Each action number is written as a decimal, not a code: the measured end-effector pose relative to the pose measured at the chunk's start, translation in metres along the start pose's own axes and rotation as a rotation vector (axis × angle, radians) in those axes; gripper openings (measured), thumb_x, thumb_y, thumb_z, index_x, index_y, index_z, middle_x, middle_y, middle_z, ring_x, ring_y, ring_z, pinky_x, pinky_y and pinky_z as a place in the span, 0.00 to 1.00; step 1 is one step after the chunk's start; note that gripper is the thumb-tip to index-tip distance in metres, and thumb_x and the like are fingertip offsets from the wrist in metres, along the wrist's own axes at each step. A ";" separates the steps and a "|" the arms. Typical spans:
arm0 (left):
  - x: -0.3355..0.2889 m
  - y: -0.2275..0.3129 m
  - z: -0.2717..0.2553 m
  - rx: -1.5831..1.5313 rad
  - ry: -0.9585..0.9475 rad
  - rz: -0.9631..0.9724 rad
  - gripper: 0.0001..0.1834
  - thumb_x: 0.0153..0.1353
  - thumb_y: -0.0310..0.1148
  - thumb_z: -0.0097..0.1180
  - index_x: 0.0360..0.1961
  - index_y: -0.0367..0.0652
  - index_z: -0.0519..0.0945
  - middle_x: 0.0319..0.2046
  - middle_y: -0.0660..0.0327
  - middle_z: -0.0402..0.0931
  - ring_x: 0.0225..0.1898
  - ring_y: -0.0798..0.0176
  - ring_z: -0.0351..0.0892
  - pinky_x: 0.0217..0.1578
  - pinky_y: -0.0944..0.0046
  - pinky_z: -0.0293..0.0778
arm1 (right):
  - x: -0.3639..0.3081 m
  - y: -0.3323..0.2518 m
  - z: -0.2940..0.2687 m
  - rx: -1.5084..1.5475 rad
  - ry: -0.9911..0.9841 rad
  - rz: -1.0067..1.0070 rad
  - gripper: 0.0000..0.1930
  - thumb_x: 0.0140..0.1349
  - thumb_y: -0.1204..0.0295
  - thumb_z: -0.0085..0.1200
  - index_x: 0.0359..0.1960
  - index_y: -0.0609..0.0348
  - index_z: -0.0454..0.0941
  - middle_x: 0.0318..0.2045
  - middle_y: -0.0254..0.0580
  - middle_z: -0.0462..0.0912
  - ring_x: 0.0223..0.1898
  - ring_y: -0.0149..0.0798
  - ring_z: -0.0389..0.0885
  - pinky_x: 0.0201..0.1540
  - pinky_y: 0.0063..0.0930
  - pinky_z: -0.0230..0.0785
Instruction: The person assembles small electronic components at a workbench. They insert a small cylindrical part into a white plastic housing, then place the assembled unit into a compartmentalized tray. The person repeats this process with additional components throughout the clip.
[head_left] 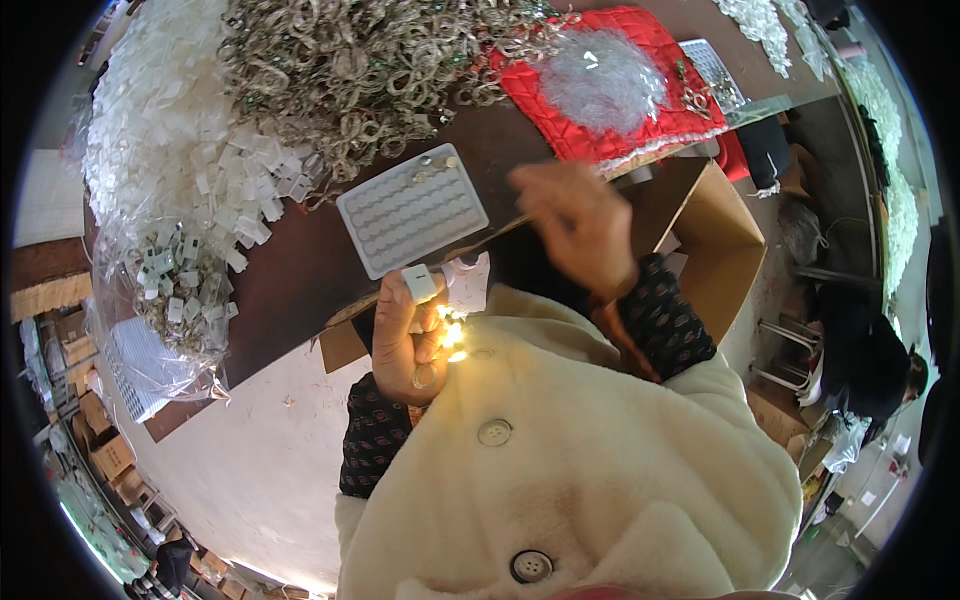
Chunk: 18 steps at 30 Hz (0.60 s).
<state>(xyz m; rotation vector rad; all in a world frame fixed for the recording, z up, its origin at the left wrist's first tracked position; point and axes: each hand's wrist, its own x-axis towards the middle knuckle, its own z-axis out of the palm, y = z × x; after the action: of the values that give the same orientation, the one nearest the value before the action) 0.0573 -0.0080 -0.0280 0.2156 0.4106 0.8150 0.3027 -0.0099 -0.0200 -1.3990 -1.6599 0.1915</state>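
Observation:
Close to my chest, my left hand is closed around a small white battery box. Warm yellow lights glow on the strand beside its fingers, and a pale paper tag hangs next to the box. Over the table's front edge, my right hand is raised and blurred by motion. Its fingers look bent, but whether they hold anything cannot be made out. Just beyond my left hand lies a white tray with wavy ridges, a few small round pieces at its far right corner.
White plastic boxes heap at the left, beside a tangled pile of coiled light strings. A clear bag of boxed strings sits nearer. Clear strands lie on red quilted cloth. A cardboard box stands at right.

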 end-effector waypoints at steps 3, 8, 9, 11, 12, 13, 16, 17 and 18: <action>0.002 -0.003 -0.005 0.061 0.078 0.021 0.17 0.72 0.44 0.51 0.44 0.38 0.77 0.23 0.69 0.63 0.11 0.79 0.52 0.11 0.79 0.53 | 0.009 0.047 -0.031 -0.387 0.200 0.171 0.09 0.58 0.77 0.64 0.40 0.60 0.85 0.35 0.45 0.84 0.34 0.41 0.84 0.38 0.31 0.77; 0.004 -0.008 0.005 -0.021 0.028 0.026 0.18 0.74 0.41 0.49 0.47 0.34 0.77 0.25 0.66 0.66 0.14 0.78 0.53 0.10 0.81 0.56 | 0.007 0.075 -0.041 -0.417 0.128 0.299 0.08 0.58 0.74 0.64 0.39 0.59 0.84 0.32 0.46 0.83 0.29 0.43 0.84 0.35 0.32 0.76; 0.004 -0.008 0.007 -0.055 0.057 0.062 0.17 0.74 0.40 0.49 0.47 0.33 0.77 0.25 0.65 0.66 0.14 0.78 0.54 0.10 0.81 0.57 | 0.007 0.075 -0.039 -0.419 0.134 0.296 0.07 0.59 0.73 0.64 0.39 0.59 0.84 0.32 0.46 0.83 0.29 0.44 0.84 0.34 0.32 0.76; 0.005 -0.007 0.009 -0.042 0.123 0.056 0.17 0.74 0.39 0.49 0.47 0.32 0.77 0.25 0.64 0.66 0.15 0.77 0.54 0.10 0.80 0.58 | 0.007 0.076 -0.035 -0.498 0.153 0.224 0.07 0.59 0.74 0.63 0.38 0.58 0.83 0.33 0.46 0.83 0.30 0.47 0.84 0.34 0.34 0.76; 0.005 -0.006 0.009 -0.043 0.186 0.054 0.17 0.74 0.39 0.49 0.47 0.31 0.77 0.25 0.63 0.67 0.15 0.77 0.54 0.10 0.80 0.59 | 0.007 0.077 -0.034 -0.528 0.169 0.180 0.06 0.59 0.74 0.63 0.38 0.58 0.83 0.33 0.46 0.83 0.31 0.48 0.84 0.34 0.34 0.76; 0.005 -0.007 0.008 -0.043 0.230 0.065 0.18 0.74 0.39 0.49 0.47 0.31 0.75 0.24 0.63 0.66 0.14 0.77 0.54 0.10 0.80 0.58 | 0.007 0.078 -0.034 -0.554 0.162 0.176 0.06 0.59 0.74 0.63 0.38 0.58 0.83 0.33 0.46 0.83 0.31 0.50 0.83 0.34 0.35 0.76; 0.006 -0.005 0.004 -0.021 0.112 0.052 0.18 0.74 0.41 0.48 0.44 0.32 0.75 0.25 0.63 0.66 0.12 0.78 0.54 0.09 0.80 0.57 | 0.008 0.081 -0.036 -0.578 0.128 0.174 0.05 0.60 0.75 0.62 0.37 0.59 0.82 0.33 0.47 0.83 0.32 0.52 0.83 0.34 0.36 0.76; 0.002 -0.007 0.004 -0.032 0.238 0.061 0.18 0.74 0.40 0.48 0.44 0.32 0.76 0.26 0.64 0.66 0.12 0.78 0.54 0.10 0.80 0.56 | 0.008 0.082 -0.037 -0.559 0.108 0.174 0.05 0.60 0.75 0.61 0.37 0.59 0.81 0.33 0.47 0.83 0.32 0.52 0.83 0.34 0.37 0.76; 0.003 -0.006 0.003 -0.015 0.214 0.075 0.18 0.74 0.41 0.49 0.45 0.33 0.76 0.25 0.64 0.65 0.12 0.78 0.54 0.10 0.80 0.56 | 0.009 0.082 -0.039 -0.537 0.095 0.173 0.04 0.61 0.75 0.61 0.37 0.59 0.81 0.33 0.47 0.83 0.32 0.52 0.83 0.34 0.37 0.76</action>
<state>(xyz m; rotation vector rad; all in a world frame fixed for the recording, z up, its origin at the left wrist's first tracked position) 0.0641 -0.0104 -0.0284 0.1311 0.5999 0.9185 0.3885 0.0090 -0.0457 -1.9198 -1.5732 -0.2409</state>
